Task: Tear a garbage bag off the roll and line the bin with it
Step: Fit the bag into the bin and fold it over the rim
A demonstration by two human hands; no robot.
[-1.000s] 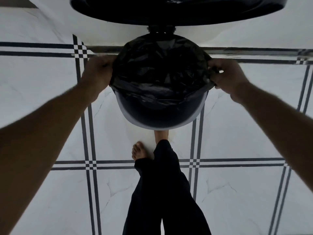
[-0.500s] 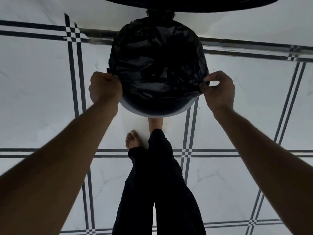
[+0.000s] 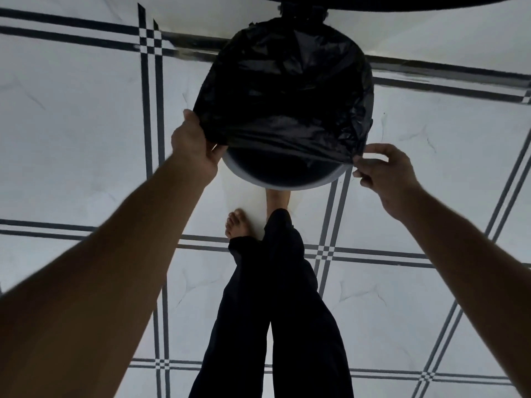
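Garbage bag (image 3: 284, 90) is spread over the top of the bin (image 3: 283, 179), and I am part way through the lining step. Black plastic covers the far side and both sides of the mouth, but the near part of the pale rim shows bare, with the dark inside open below the bag's front edge.

My left hand (image 3: 195, 145) is closed on the bag's edge at the left side of the rim. My right hand (image 3: 385, 170) pinches the bag's corner between thumb and fingers at the right side, just off the rim.

Next, I think, both hands should pull the front edge toward me and fold it down over the near rim (slowly, since thin plastic could rip or slip off the far side).

Room is good left and right, where the tiled floor (image 3: 86, 124) is bare. Close in, my bare foot (image 3: 237, 225) and legs stand just below the bin. A dark lid (image 3: 402, 1) hangs at the top edge.
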